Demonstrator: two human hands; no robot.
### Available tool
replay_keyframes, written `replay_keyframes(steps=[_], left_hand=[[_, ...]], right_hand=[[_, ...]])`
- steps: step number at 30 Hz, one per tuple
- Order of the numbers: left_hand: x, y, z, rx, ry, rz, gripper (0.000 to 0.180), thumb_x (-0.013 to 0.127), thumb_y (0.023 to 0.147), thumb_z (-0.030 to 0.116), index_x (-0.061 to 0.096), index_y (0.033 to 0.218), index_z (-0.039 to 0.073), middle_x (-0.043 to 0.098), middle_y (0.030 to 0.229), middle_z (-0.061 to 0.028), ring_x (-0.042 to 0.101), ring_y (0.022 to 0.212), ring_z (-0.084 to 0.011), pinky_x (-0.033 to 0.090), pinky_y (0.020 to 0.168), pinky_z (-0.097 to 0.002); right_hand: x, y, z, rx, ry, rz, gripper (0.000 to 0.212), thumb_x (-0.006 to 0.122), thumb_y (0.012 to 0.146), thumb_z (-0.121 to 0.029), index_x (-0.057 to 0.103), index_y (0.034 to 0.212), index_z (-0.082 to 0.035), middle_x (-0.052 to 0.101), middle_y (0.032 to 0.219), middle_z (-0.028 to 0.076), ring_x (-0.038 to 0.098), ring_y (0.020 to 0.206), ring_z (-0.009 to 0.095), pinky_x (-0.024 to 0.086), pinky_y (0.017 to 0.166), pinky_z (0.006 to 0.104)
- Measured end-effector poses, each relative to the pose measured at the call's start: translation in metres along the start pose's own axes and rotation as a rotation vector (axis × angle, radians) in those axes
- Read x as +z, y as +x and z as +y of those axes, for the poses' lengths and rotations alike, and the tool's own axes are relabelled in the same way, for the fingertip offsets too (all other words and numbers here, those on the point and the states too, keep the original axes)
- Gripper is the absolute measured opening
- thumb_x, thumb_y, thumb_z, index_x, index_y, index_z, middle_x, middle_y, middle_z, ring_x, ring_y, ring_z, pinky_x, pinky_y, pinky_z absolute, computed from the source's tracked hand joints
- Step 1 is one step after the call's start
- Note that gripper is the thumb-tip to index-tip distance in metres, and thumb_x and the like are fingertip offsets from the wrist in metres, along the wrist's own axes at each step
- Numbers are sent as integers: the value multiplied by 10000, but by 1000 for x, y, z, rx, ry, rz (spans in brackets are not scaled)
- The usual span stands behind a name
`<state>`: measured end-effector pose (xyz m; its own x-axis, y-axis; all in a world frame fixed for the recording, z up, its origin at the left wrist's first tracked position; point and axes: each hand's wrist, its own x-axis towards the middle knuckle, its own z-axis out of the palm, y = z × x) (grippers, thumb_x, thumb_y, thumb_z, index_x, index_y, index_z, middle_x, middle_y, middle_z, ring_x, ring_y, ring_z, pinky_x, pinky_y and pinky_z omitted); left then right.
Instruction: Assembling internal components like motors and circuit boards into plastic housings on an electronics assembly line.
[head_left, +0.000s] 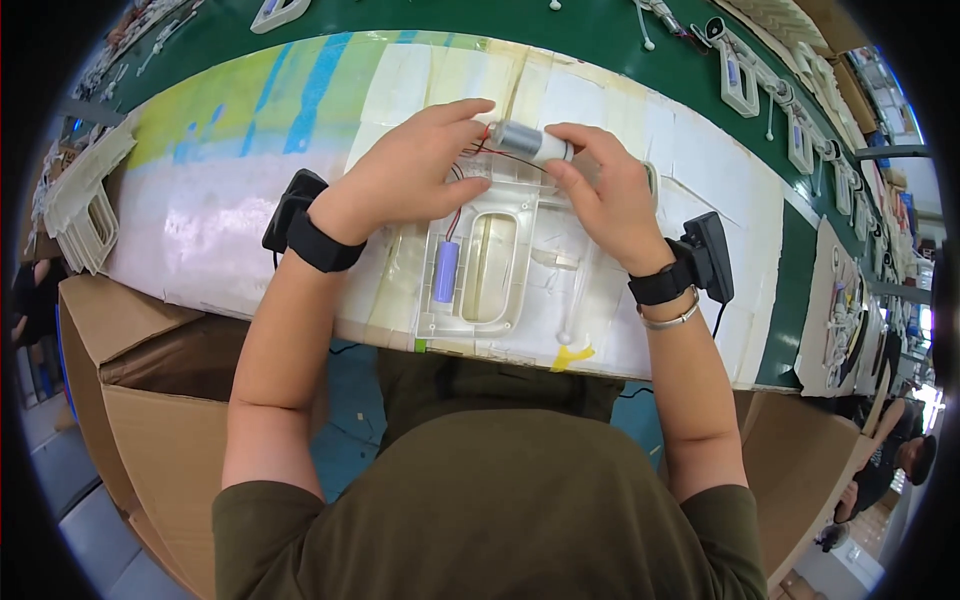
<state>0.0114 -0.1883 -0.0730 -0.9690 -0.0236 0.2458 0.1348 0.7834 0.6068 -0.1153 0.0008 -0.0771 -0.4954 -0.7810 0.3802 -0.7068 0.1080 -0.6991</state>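
My right hand point(612, 190) grips a small cylindrical motor point(518, 138), silver with a white end, between thumb and fingers. At the motor's left end is my left hand point(425, 155), its fingers stretched out and its thumb apart, beside thin red and black wires point(462, 195). Whether its fingertips touch the wires is unclear. Below both hands, an open white plastic housing half point(519, 270) with a looped handle lies on the covered worktop. A purple battery cell point(446, 272) sits along its left side, with wires running up from it. The housing's upper part is partly hidden by my hands.
White plastic shells point(85, 220) are stacked at the worktop's left end. An open cardboard box point(150, 400) stands at the lower left. Beyond the white covering point(690, 160), a green surface point(600, 30) carries several part-built units point(738, 80). Another person point(890, 460) is at the far right.
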Motion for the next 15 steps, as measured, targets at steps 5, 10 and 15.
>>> replay_keyframes(steps=[5,10,15], left_hand=[[-6,8,11,-52,222,-132,179,638,741,132,620,848,-10,475,1311,-191,450,1187,-352,402,967,-363],[-14,-1,-6,84,-80,-193,200,651,733,147,629,863,-3,460,1327,-201,444,1195,-350,399,971,-362],[-6,4,8,-109,119,-50,370,679,769,215,612,1042,-26,443,1338,-221,439,1228,-345,377,997,-355]], right_hand=[[2,1,2,60,49,25,281,666,797,-136,614,1054,-35,626,914,123,573,846,256,473,749,346],[1,-1,-4,35,-12,-39,282,666,793,-142,616,1050,-37,623,899,124,569,861,268,473,763,350],[9,-3,-1,-273,-314,-46,262,685,754,-109,600,981,-10,601,924,133,546,899,308,457,797,369]])
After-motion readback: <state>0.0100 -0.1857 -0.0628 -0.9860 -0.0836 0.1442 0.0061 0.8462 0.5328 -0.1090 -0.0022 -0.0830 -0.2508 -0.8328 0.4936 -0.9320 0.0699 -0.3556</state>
